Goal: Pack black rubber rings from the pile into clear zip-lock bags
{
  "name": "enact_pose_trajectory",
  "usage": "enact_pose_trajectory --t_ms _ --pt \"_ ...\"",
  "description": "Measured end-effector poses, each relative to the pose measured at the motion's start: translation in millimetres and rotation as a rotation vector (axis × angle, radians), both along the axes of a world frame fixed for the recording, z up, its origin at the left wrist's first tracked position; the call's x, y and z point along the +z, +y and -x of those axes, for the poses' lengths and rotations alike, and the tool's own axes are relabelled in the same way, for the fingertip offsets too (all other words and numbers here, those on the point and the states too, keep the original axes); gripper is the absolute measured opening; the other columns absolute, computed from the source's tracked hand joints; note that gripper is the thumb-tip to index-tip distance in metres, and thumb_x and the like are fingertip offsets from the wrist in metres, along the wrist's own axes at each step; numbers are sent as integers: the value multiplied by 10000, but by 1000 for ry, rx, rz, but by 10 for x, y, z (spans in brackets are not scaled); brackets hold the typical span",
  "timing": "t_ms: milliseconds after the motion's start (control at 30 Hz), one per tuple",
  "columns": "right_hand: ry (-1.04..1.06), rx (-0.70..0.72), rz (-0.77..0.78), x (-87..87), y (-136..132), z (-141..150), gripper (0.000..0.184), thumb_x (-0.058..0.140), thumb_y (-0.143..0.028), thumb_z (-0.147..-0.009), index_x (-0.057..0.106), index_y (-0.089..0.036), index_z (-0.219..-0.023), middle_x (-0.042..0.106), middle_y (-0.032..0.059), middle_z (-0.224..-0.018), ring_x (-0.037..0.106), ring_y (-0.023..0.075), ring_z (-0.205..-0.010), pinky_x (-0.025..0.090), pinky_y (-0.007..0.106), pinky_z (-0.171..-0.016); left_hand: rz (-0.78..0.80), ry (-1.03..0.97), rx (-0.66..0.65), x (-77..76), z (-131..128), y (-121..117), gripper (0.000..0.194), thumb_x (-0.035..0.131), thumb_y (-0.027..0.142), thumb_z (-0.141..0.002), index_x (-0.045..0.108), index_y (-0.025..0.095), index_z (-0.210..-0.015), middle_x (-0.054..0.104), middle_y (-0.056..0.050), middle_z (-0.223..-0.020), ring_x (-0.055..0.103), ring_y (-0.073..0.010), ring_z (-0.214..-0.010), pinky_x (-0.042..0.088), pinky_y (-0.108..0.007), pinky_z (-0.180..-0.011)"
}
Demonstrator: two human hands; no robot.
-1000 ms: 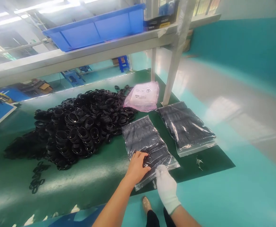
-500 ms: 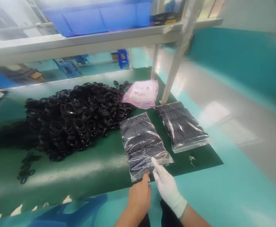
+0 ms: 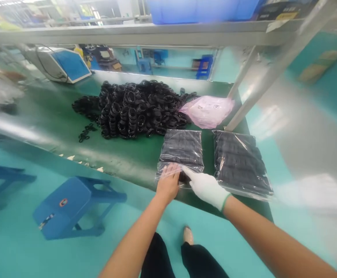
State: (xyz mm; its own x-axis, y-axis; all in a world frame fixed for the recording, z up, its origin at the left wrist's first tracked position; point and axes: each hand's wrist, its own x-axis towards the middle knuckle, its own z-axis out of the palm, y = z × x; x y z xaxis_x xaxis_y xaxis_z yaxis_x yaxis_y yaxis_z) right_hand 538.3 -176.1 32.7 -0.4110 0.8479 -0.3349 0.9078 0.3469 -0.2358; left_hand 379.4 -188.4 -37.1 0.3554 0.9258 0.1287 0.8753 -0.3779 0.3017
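Note:
A clear plastic bag (image 3: 182, 148) packed with rows of black pieces lies flat near the table's front edge. My bare left hand (image 3: 168, 184) rests on its near end, fingers stretched out over the loose plastic. Beside it, my right hand (image 3: 208, 189), in a white glove, touches the same end with its forefinger extended; its other fingers are partly hidden. To the right lies a second filled clear bag (image 3: 240, 164). A large heap of black ring-shaped pieces (image 3: 141, 110) spreads behind and to the left.
A pink plastic bag (image 3: 210, 112) lies behind the two bags, near a metal post (image 3: 261, 88). Above the table runs a shelf (image 3: 113, 34) carrying a blue bin (image 3: 203, 11). A blue-and-white box (image 3: 60, 63) stands far left. Blue stools (image 3: 67, 208) stand on the floor in front.
The view has swung left, bringing stools and the box into sight. My left hand has gone from a pointing finger at the bag's edge to lying flat on its near end.

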Motion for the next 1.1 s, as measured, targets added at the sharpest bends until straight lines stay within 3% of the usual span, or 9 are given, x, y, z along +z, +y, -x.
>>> enact_pose_trajectory --t_ms 133,233,333,567,867,1033,1100 --pt "28 183 -15 -71 65 -74 581 364 -161 -796 241 -295 -1347 642 76 -1011 612 218 -863 422 318 -702 50 -51 -2 13 57 56 690 594 136 -643 346 177 -1285 346 -107 -1378 213 -254 -1310 197 -472 -1073" --pt "43 183 -17 -184 63 -125 575 365 -159 -791 254 -230 -1350 592 106 -1129 595 213 -923 421 314 -745 48 -77 -21 8 87 66 683 600 137 -626 374 183 -1269 366 -96 -1366 249 -251 -1296 197 -466 -1077" --pt "99 202 -12 -255 49 -167 586 364 -131 -780 265 -253 -1345 558 90 -1188 578 202 -969 413 320 -794 26 -62 -13 -16 82 62 659 576 148 -637 380 170 -1266 380 -95 -1357 260 -251 -1290 202 -475 -1073" --pt "198 186 25 -272 93 -213 606 382 -97 -732 328 -239 -1319 520 44 -1247 523 172 -1066 382 278 -878 -33 -63 12 -44 82 24 561 524 198 -685 429 135 -1234 409 -110 -1333 274 -233 -1283 198 -431 -1089" --pt "289 134 133 -58 156 -227 565 420 -99 -715 425 -232 -1265 629 27 -1064 597 137 -856 416 244 -811 62 -81 -68 98 152 42 670 583 127 -604 413 215 -1245 386 -65 -1348 267 -242 -1281 238 -413 -1069" --pt "312 28 262 -53 181 -225 578 380 -61 -700 446 -228 -1249 660 -7 -777 552 78 -502 456 223 -628 84 -62 -116 151 183 79 621 577 130 -600 450 183 -1206 416 -92 -1316 289 -244 -1266 243 -389 -1063" --pt "319 -13 336 -73 218 -230 594 383 -55 -688 440 -240 -1250 639 -24 -708 529 65 -445 455 209 -566 120 -36 -145 192 188 114 599 563 115 -585 471 191 -1173 453 -83 -1277 318 -239 -1247 268 -383 -1046"
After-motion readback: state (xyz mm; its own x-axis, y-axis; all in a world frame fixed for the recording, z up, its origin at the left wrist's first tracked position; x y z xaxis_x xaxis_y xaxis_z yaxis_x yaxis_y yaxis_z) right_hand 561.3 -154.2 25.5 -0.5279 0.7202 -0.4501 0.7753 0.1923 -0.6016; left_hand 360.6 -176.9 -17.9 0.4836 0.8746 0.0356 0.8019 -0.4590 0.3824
